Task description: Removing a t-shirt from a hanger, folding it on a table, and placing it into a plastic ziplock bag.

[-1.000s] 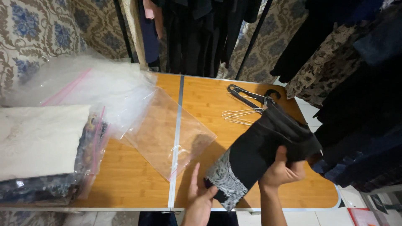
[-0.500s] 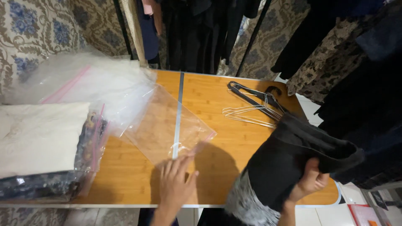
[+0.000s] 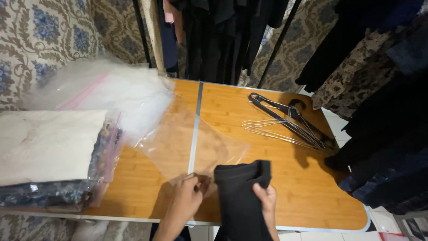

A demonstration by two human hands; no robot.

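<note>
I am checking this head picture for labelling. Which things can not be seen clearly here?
- Folded black garment: lower part cut off by the bottom edge.
- Right hand: its fingers are hidden behind the garment.
- Clear plastic bag: its opening is covered by the left hand.
- Packed stack: contents blurred by plastic, cut off at left.

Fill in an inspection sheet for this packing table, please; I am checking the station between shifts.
Surface: wooden folding table with a metal strip across its middle.
Job's things: folded black garment; clear plastic bag lying flat.
Clutter: wire and black hangers; stack of bagged clothes; loose plastic bags.
Hands: left hand on the clear bag's near edge; right hand grips the garment.
Cables: nothing seen.
Surroundings: dark clothes hanging on racks; patterned floral cloth behind.
</note>
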